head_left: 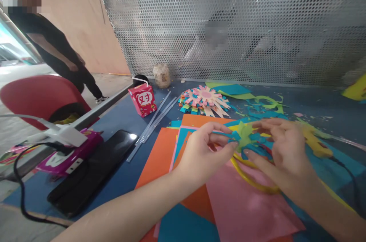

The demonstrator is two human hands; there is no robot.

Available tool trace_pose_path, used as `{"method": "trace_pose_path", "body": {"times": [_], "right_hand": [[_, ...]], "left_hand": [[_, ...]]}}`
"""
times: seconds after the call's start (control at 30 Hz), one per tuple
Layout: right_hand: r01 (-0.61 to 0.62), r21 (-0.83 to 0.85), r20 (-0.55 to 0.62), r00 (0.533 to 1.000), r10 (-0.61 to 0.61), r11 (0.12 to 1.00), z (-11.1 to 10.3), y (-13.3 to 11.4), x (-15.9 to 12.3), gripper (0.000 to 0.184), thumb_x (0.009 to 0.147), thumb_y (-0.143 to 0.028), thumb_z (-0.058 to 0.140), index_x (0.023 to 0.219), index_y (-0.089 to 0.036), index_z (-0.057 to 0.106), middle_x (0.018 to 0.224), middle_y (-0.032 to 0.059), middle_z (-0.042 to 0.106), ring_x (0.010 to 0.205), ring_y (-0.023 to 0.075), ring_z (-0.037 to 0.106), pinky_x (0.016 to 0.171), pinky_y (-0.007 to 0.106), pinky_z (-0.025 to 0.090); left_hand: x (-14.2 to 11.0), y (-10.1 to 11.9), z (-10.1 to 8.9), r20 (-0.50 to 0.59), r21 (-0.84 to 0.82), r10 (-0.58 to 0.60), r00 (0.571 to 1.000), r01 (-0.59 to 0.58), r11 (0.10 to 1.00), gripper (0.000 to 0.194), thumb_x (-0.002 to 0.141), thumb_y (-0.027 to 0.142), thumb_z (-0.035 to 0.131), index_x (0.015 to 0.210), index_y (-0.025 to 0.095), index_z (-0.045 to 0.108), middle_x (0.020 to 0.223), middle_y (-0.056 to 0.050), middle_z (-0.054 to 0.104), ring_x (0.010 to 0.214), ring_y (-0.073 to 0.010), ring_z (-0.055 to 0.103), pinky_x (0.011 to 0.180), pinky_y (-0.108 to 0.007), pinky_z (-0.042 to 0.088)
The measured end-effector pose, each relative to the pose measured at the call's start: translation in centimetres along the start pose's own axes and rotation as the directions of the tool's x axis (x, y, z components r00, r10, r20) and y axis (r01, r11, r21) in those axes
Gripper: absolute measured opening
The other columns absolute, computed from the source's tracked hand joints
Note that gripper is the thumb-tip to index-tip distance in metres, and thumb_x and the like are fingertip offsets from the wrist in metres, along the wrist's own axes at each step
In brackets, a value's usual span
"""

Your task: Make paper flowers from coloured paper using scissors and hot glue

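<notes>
A green and blue cut-out flower [244, 137], soft and felt-like, sits between my hands above the stacked sheets. My left hand [207, 150] is closed, pinching its blue edge between thumb and fingers. From the other side my right hand [281, 144] curls round the flower, thumb below and fingers above. Just under them a yellow ring [254, 184] lies across a pink sheet [243, 207], its upper part hidden by the flower and right hand. Beside my right hand is a yellow glue gun [316, 142] with a dark cord.
Fringed rosettes [204, 99] are piled behind the orange sheet [156, 150]. Left of them lie clear glue sticks [156, 121], a red drink box [143, 99], a black phone [94, 173] and a purple power strip [71, 156]. Perforated metal [177, 13] borders the table's back. A person [54, 43] stands at left.
</notes>
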State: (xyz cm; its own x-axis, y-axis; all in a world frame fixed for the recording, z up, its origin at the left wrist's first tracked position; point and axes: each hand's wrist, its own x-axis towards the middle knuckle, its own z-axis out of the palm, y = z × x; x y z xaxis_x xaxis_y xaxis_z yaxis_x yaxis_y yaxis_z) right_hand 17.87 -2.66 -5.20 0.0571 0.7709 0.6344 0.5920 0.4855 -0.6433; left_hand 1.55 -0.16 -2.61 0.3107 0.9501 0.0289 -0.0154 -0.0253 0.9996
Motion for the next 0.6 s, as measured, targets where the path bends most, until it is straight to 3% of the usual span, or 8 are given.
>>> {"method": "trace_pose_path", "body": {"times": [0.17, 0.33, 0.47, 0.6], "right_hand": [[-0.023, 0.032, 0.020, 1.000, 0.023, 0.999, -1.2, 0.3, 0.5, 0.031, 0.082, -0.026, 0.045, 0.113, -0.026, 0.044, 0.112, 0.0054, 0.050, 0.101, 0.0219, 0.050, 0.080, 0.036, 0.050], [0.190, -0.186, 0.130, 0.977, -0.167, 0.964, -1.8, 0.9, 1.3, 0.043, 0.082, -0.026, 0.047, 0.124, -0.027, 0.042, 0.123, 0.0039, 0.046, 0.113, 0.0248, 0.044, 0.089, 0.041, 0.044], [0.335, -0.192, 0.185, 0.935, -0.301, 0.922, -1.4, 1.0, 1.4, 0.019, 0.082, -0.035, 0.054, 0.100, -0.029, 0.056, 0.110, 0.0029, 0.053, 0.103, 0.0238, 0.050, 0.083, 0.043, 0.043], [0.330, -0.161, 0.152, 0.940, -0.307, 0.930, -1.2, 0.9, 1.4, 0.008, 0.083, -0.034, 0.055, 0.084, -0.028, 0.059, 0.090, 0.0004, 0.058, 0.086, 0.0205, 0.056, 0.073, 0.038, 0.046]], "left_hand": [[0.6, 0.1, -0.4, 0.007, -0.300, -0.194, 0.981, 0.187, 0.935, 0.015, 0.068, 0.017, 0.065, 0.080, 0.018, 0.055, 0.062, 0.003, 0.061, 0.059, -0.0084, 0.058, 0.054, -0.018, 0.036], [1.0, -0.3, -0.8, 0.091, -0.340, -0.350, 0.932, 0.359, 0.869, 0.025, 0.064, 0.020, 0.066, 0.087, 0.018, 0.054, 0.059, 0.002, 0.059, 0.051, -0.0081, 0.057, 0.047, -0.018, 0.033], [0.7, -0.5, -0.5, 0.199, -0.332, -0.384, 0.902, 0.431, 0.839, 0.028, 0.062, 0.019, 0.066, 0.086, 0.017, 0.053, 0.061, 0.002, 0.059, 0.050, -0.0086, 0.059, 0.049, -0.018, 0.035], [0.5, -0.3, -0.4, 0.221, -0.285, -0.364, 0.905, 0.417, 0.863, 0.022, 0.066, 0.021, 0.061, 0.086, 0.016, 0.054, 0.062, 0.000, 0.061, 0.052, -0.0094, 0.060, 0.050, -0.018, 0.035]]}}
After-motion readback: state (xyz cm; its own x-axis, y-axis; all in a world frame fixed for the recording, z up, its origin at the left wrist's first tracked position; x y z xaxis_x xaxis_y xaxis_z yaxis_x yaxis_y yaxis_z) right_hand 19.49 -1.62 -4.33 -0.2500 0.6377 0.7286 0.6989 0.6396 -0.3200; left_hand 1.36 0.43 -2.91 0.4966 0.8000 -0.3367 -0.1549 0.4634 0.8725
